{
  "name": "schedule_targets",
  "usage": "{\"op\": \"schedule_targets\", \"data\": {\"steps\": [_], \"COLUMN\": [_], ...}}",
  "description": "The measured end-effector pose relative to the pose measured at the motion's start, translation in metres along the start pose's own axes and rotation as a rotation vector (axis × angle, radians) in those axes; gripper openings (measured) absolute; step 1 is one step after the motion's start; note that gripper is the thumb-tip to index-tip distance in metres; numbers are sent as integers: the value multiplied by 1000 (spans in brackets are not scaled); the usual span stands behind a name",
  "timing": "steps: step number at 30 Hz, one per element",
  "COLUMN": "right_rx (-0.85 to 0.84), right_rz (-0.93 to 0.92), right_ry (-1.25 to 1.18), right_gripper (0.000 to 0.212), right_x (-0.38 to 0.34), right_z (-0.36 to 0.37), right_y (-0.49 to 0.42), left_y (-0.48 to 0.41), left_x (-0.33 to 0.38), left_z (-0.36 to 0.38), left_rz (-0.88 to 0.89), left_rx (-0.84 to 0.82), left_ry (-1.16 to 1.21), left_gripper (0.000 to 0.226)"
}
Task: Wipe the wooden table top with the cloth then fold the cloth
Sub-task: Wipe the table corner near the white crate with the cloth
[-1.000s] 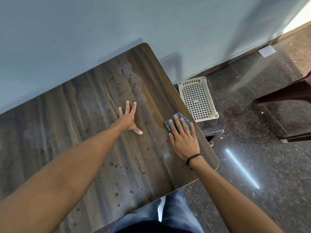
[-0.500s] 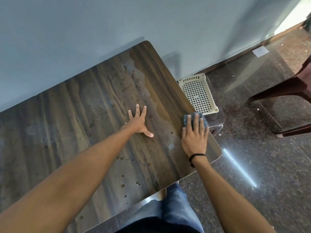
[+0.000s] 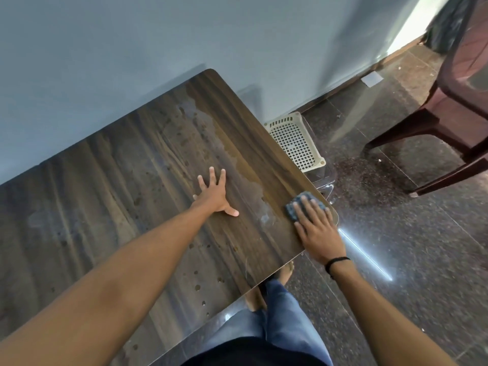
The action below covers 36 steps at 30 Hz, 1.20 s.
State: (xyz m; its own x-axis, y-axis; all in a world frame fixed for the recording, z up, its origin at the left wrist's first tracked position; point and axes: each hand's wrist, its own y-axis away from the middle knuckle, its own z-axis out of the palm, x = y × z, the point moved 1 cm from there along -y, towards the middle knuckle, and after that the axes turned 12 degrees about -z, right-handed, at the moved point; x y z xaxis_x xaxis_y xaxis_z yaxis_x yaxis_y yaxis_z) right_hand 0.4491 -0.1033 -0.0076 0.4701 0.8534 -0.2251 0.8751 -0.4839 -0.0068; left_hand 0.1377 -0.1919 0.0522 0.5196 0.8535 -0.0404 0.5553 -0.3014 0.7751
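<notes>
My right hand (image 3: 318,231) now presses the blue cloth (image 3: 292,207) farther out, flat-fingered, at the right corner of the wooden table top (image 3: 105,180). Unwiped droplets (image 3: 196,286) lie leftward, nearer my spread left hand (image 3: 214,196).

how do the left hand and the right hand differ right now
The left hand lies on the bare wood of the table, away from its edges; the right hand presses the blue cloth at the table's near corner. The left hand's fingers are spread wide; the right hand's lie closer together. The right wrist bears a black band; the left wrist is bare. Both hands are palm down with straight fingers.
</notes>
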Motion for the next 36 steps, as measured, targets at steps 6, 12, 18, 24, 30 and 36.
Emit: {"op": "schedule_targets", "data": {"steps": [6, 12, 18, 24, 30, 36], "right_rx": [7, 30, 8, 35, -44, 55], "right_rz": [95, 290, -310, 271, -479, -83], "right_ry": [-46, -94, 19, -97, -3, -107], "right_gripper": [55, 55, 54, 57, 54, 55], "right_x": [-47, -2, -17, -6, 10, -41], "right_z": [13, 2, 12, 1, 11, 13], "right_y": [-13, -3, 20, -9, -4, -29], "left_y": [11, 11, 16, 19, 16, 8], "left_x": [-1, -6, -5, 0, -2, -3], "left_z": [28, 30, 27, 30, 32, 27], "left_rz": [21, 39, 32, 14, -16, -12], "left_rx": [-10, -2, 23, 52, 60, 6], "left_ry": [-8, -13, -13, 17, 25, -78], "left_gripper": [149, 149, 150, 150, 153, 155]}}
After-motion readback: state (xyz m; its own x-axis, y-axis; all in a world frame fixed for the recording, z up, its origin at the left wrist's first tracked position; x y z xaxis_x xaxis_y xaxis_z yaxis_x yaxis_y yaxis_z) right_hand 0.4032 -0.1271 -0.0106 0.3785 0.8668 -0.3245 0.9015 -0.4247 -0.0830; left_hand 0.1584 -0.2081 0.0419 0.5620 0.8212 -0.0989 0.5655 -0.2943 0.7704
